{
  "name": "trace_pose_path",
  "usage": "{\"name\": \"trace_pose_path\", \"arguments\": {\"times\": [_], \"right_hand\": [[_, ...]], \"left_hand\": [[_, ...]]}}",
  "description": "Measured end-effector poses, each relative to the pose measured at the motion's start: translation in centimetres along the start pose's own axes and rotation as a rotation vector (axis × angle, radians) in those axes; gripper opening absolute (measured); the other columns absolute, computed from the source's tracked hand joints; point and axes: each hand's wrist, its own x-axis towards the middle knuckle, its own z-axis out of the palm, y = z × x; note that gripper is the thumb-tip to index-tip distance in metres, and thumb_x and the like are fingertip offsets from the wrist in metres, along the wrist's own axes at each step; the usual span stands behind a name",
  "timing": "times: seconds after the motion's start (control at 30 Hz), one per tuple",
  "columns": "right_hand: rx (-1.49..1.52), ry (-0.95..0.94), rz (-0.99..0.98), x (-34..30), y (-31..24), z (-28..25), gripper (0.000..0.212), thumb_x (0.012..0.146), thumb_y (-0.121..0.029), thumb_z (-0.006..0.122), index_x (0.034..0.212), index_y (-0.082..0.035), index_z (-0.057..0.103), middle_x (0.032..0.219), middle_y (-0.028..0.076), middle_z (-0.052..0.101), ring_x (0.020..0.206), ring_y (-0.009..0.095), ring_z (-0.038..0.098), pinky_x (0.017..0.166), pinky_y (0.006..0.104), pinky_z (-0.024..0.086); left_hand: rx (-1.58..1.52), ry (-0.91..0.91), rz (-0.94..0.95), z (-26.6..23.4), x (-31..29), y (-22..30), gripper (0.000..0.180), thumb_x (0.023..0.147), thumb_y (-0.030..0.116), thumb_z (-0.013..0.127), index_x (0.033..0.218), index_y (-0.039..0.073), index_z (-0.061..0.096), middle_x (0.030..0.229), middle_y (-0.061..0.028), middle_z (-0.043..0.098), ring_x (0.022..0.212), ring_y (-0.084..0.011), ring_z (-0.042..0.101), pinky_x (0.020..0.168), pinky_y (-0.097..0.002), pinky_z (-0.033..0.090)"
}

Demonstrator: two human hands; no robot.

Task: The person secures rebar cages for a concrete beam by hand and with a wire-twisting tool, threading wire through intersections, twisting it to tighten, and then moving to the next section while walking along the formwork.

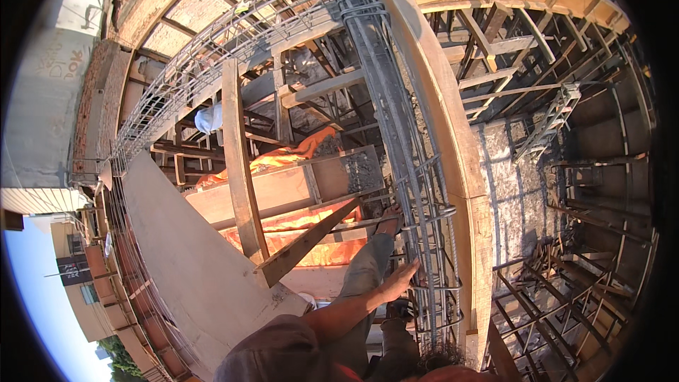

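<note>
My left hand (401,282) reaches from the lower edge to the near part of a long rebar cage (422,240). Its fingers are held together against a steel bar on the cage's left side; the fingertips are partly hidden. The cage runs away from me inside a timber form, with steel stirrups (435,286) looped around its long bars. A tall wooden side board (453,134) stands along its right. My foot (389,220) rests beside the cage, left of it, below a grey trouser leg (369,258). My right hand does not show.
Left lie a diagonal timber (304,240), an upright timber (240,163), a broad plywood panel (191,247) and orange sheeting (332,237) lower down. Another rebar cage (212,35) curves across the far left. Right of the board is a drop with props and a ladder (555,124).
</note>
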Motion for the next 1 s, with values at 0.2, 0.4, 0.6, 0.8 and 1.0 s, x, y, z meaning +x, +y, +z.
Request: {"name": "trace_pose_path", "arguments": {"times": [0.2, 0.4, 0.6, 0.8, 1.0], "right_hand": [[-0.082, -0.014, 0.061, 2.4, -2.9, 0.1, 0.051, 0.097, -0.037, 0.057, 0.063, 0.000, 0.051, 0.049, 0.015, 0.047, 0.043, 0.030, 0.047, 0.046, 0.0452, 0.034], [-0.084, -0.005, 0.039, 2.3, -2.7, 0.8, 0.052, 0.097, -0.039, 0.057, 0.063, 0.000, 0.052, 0.048, 0.014, 0.045, 0.043, 0.028, 0.047, 0.045, 0.0449, 0.034], [-0.092, 0.049, -0.005, 0.3, 0.5, 2.2, 0.054, 0.097, -0.040, 0.058, 0.062, 0.000, 0.052, 0.046, 0.012, 0.043, 0.042, 0.026, 0.046, 0.045, 0.0445, 0.033], [0.313, -0.304, 0.116, 0.1, 0.6, -0.2, 0.056, 0.098, -0.042, 0.059, 0.057, -0.005, 0.049, 0.046, 0.002, 0.038, 0.040, 0.015, 0.040, 0.042, 0.0382, 0.029], [0.348, -0.363, 0.231, -0.9, -0.1, 0.3, 0.059, 0.098, -0.048, 0.055, 0.055, -0.009, 0.046, 0.047, -0.003, 0.036, 0.041, 0.010, 0.035, 0.043, 0.0329, 0.027]], "left_hand": [[-1.268, -0.197, -0.668, -2.6, 2.8, 1.5, 0.048, 0.106, 0.047, 0.040, 0.135, 0.009, 0.050, 0.127, -0.0047, 0.054, 0.109, -0.0160, 0.054, 0.106, -0.0354, 0.040], [-1.035, -0.152, -0.615, 0.4, 0.8, -3.0, 0.046, 0.103, 0.037, 0.048, 0.141, 0.010, 0.045, 0.135, -0.0081, 0.050, 0.124, -0.0213, 0.047, 0.116, -0.0407, 0.032], [-1.183, -0.119, -0.859, -1.1, 1.2, -1.0, 0.041, 0.101, 0.034, 0.056, 0.131, 0.008, 0.045, 0.122, -0.0080, 0.051, 0.114, -0.0217, 0.049, 0.107, -0.0360, 0.031], [-1.108, -0.045, -0.860, -7.4, 6.5, 12.1, 0.036, 0.103, 0.047, 0.050, 0.084, 0.016, 0.049, 0.072, 0.0066, 0.037, 0.062, -0.0037, 0.034, 0.053, -0.0264, 0.027], [-0.864, 0.108, -0.798, -5.1, 4.1, 9.6, 0.041, 0.105, 0.047, 0.043, 0.108, 0.009, 0.059, 0.102, 0.0031, 0.056, 0.099, -0.0079, 0.052, 0.086, -0.0324, 0.047]]}}
